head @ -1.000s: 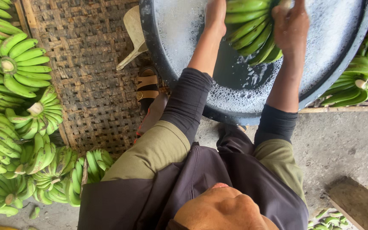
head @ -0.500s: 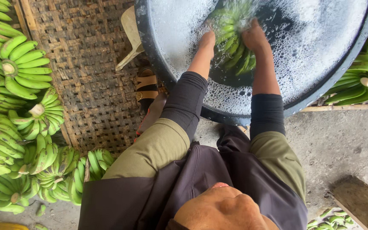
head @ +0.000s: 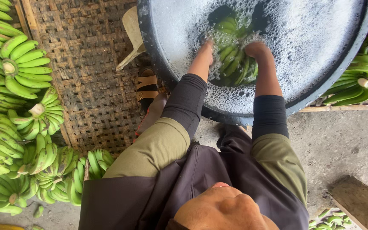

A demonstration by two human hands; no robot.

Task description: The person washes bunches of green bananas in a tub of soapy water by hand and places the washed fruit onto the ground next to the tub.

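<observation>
Two hands are now pushing a green banana bunch (head: pixel 234 55) deeper into the soapy water of the black tub (head: pixel 150 51). The left hand (head: pixel 205 47) and right hand (head: pixel 256 49) are dipping under foam, so I cannot tell about their fingers.

I see white foam (head: pixel 303 38) covering dark water inside the black-rimmed basin (head: pixel 150 55). The banana bunch (head: pixel 235 59) in the middle of that basin is bright green. Left of the basin, a brown woven mat (head: pixel 86 64) shows a criss-cross pattern, and beyond it lie more green bananas (head: pixel 22 68) with pale cut stems. Below the basin, the floor (head: pixel 341 145) is mottled grey.
</observation>
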